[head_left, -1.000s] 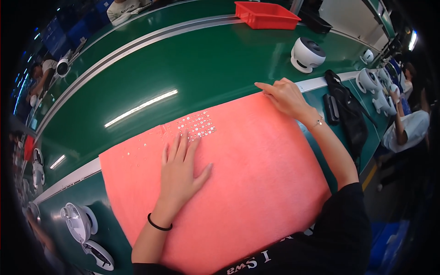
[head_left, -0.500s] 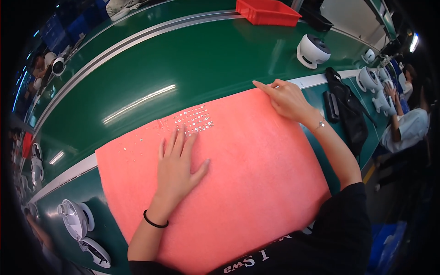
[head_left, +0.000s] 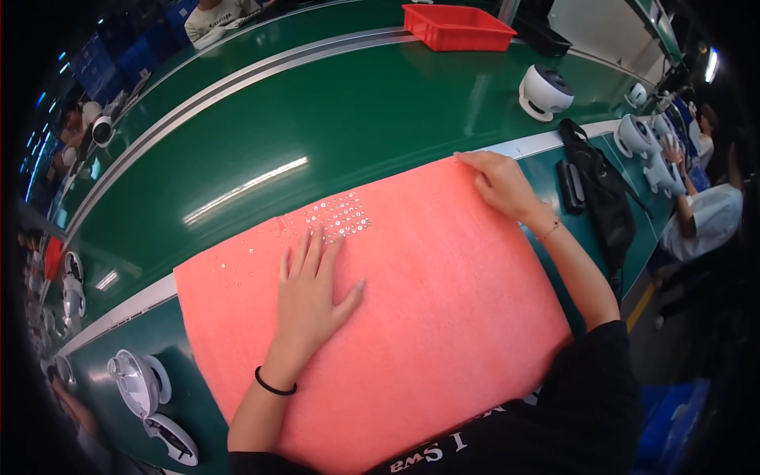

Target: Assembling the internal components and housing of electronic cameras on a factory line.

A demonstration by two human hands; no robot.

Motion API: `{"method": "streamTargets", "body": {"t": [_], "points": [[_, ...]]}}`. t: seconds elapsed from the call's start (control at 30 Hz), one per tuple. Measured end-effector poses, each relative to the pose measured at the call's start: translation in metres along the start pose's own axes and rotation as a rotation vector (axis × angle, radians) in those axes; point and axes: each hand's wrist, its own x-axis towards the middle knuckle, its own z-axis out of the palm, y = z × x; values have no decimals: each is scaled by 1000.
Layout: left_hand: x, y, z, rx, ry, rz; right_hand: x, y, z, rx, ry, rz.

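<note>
So the pink plush cloth [head_left: 412, 332] is lying spread over the near side of the bench, its near edge ducking behind the person's black shirt [head_left: 586, 380]. The left hand [head_left: 310, 297] is resting on the cloth's left half, palm down, fingers a bit apart, thumb sticking out. Its fingertips are sitting right by the neat rhinestone grid [head_left: 342, 212] near the cloth's far edge, so imo light, even pressure is the way, no dragging across the stones. A few scattered rhinestones [head_left: 251, 251] are lying left of that grid, and they're probably easy to snag too. The right hand [head_left: 500, 186] is curling at the cloth's far right corner; can't tell if it's pinching fabric or just touching. Beyond the cloth, the green benchtop [head_left: 380, 111] is showing, with a white rounded device [head_left: 546, 93] standing past that corner.
</note>
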Motion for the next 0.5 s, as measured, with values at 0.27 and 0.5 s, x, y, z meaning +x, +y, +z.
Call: {"method": "streamTargets", "body": {"t": [0.27, 0.5], "points": [[0, 1, 3, -11, 6, 7, -7, 3, 5, -10, 89, -63], [3, 1, -2, -13, -7, 4, -8, 1, 6, -106, 95, -87]]}}
